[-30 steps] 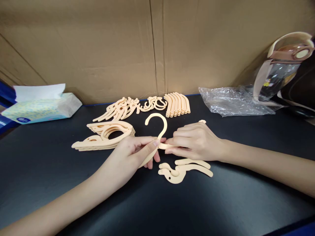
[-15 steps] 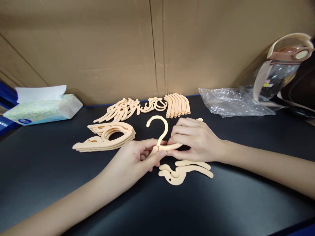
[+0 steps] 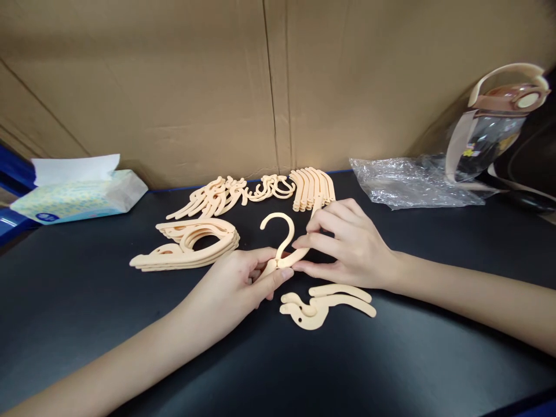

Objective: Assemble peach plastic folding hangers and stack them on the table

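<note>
Between my two hands is a cream plastic folding clothes hanger (image 3: 290, 237), its hook upright and curling to the left. My left hand (image 3: 254, 275) pinches the hanger at the joint below the hook, thumb in front. With bent fingers, my right hand (image 3: 347, 243) grips the hanger's right arm, which points up and away past the fingertips. Part of the hanger is hidden behind my left fingers. Just in front of my hands lie loose hanger pieces: a bird-shaped part (image 3: 309, 315) and a curved strip (image 3: 341, 291).
Folded hangers (image 3: 186, 249) are stacked at left. Behind them lie piles of arm pieces (image 3: 212, 194), hooks (image 3: 271, 188) and curved strips (image 3: 310, 182). A tissue pack (image 3: 82, 194) stands far left; clear plastic wrap (image 3: 408, 182) and a bottle (image 3: 495, 133) are at right. Cardboard (image 3: 174, 87) rises behind.
The hanger's right arm has swung from pointing rightward to pointing more up and away, with my right hand turning along. My left hand stays at the joint.
</note>
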The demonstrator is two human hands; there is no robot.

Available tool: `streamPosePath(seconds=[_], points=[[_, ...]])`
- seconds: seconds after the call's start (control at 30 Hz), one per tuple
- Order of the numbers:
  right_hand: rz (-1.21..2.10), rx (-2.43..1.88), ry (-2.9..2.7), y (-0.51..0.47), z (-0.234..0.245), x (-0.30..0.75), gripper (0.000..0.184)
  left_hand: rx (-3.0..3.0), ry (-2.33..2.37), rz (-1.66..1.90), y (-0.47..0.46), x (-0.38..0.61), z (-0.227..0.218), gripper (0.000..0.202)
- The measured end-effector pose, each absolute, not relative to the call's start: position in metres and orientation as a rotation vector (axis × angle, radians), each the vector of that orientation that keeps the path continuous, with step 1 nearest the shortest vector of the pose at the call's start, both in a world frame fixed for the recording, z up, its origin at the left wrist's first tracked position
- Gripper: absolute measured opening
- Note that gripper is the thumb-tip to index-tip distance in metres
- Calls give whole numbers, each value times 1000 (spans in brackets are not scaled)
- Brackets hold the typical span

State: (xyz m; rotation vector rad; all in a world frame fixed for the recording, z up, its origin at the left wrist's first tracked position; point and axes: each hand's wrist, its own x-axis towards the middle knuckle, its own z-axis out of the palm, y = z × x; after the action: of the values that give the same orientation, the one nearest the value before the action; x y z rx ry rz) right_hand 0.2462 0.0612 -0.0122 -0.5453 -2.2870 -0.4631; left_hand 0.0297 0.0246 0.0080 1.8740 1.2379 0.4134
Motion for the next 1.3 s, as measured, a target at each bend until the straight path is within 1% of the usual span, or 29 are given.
streamPosePath(seconds=[0.43,0.63,1.07,1.3], points=[[-424,-483,-2341,62,-11,245,16,1927,1240,424,24,29,7,33],[-395,-462,-2354,61,-11,245,16,1925,1232,433,23,28,9,31],[-351,-398,-2398,61,-9,244,16,1941,1256,395,25,30,8,35],[-234,-404,-2443,61,-10,243,24,1987,1277,375,25,29,6,34]])
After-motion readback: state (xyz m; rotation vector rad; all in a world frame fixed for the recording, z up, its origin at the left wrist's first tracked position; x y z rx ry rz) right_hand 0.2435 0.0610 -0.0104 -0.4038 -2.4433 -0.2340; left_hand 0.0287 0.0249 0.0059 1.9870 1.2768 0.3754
